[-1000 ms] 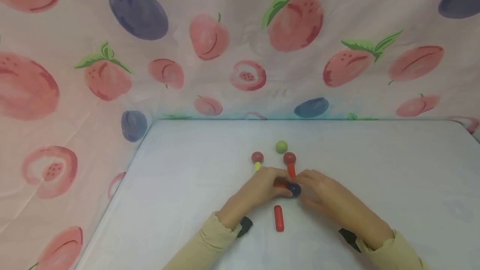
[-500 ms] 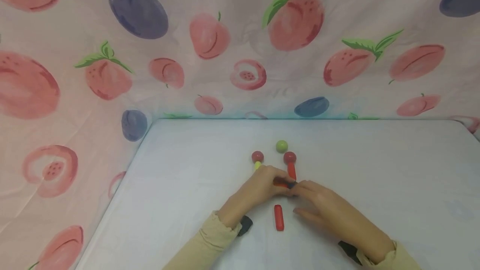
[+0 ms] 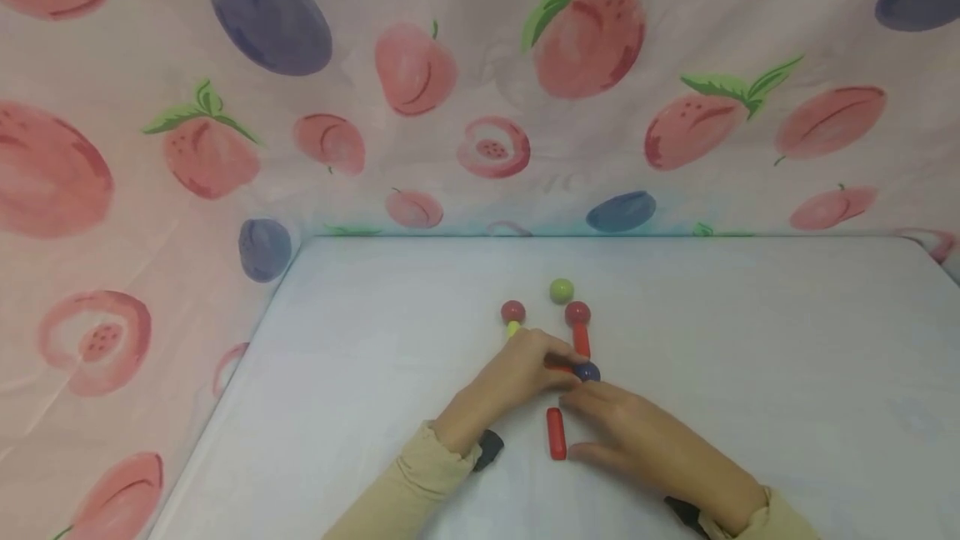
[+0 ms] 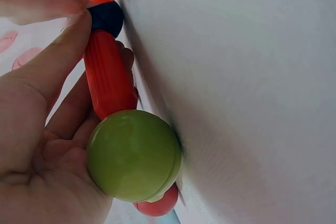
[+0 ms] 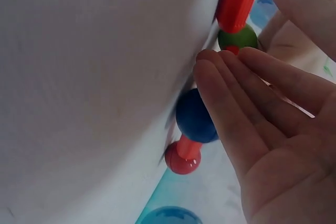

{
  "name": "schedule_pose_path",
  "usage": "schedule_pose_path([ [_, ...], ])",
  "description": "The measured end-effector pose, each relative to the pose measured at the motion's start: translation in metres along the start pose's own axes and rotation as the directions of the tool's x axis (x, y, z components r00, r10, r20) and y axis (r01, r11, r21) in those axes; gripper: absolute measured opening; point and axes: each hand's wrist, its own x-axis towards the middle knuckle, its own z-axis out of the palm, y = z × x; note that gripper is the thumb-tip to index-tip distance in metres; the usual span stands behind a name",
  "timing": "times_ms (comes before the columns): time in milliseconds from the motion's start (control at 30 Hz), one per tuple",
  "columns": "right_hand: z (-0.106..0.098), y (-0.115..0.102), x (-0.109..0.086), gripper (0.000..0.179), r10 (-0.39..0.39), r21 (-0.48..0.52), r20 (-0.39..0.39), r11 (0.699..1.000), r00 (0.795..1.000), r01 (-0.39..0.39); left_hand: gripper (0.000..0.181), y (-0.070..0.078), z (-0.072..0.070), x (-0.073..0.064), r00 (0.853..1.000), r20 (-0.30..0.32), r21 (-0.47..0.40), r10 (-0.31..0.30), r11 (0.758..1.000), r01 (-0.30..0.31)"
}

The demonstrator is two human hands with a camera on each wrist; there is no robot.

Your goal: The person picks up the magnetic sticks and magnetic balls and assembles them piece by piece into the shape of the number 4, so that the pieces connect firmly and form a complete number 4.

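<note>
My left hand grips a red stick between thumb and fingers, low over the white table. One end of that stick meets a green ball by the palm; the other meets a dark blue ball. From the blue ball another red stick runs back to a red ball. My right hand has its fingers extended and thumb apart, fingertips near the blue ball and a loose red stick. The left hand hides the green ball in the head view.
Beyond the left hand, a second red ball joins a yellow stick, partly covered by that hand. A lime-green ball lies farther back on the table. A fruit-print cloth hangs behind.
My right hand has drawn back from the blue ball toward me and left, coming beside the loose red stick. The left hand keeps its grip in place.
</note>
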Motion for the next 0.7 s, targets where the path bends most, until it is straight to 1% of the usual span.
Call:
schedule_pose_path([
  [67,0.002,-0.001,0.001,0.049,0.008,-0.002,0.012,1.000,1.000,-0.008,0.030,0.000,0.000,0.001,1.000,0.003,-0.010,-0.007,1.000,0.007],
  [267,0.006,-0.004,0.003,0.047,-0.015,-0.008,0.013,1.000,1.000,0.015,0.029,-0.002,0.001,0.002,1.000,0.001,-0.021,-0.014,1.000,0.014],
  [500,0.010,-0.005,0.003,0.045,-0.070,-0.050,-0.030,0.996,0.997,0.069,0.029,-0.002,0.002,0.001,1.000,-0.009,-0.018,-0.018,1.000,0.018],
  [600,0.011,-0.006,0.004,0.045,-0.068,-0.063,-0.039,0.996,0.997,0.065,0.029,-0.002,0.001,0.001,1.000,-0.011,-0.016,-0.017,1.000,0.017],
  [700,0.012,-0.006,0.005,0.045,-0.082,-0.077,-0.053,0.994,0.995,0.078,0.029,-0.002,0.001,0.000,1.000,-0.011,-0.008,-0.013,1.000,0.013],
])
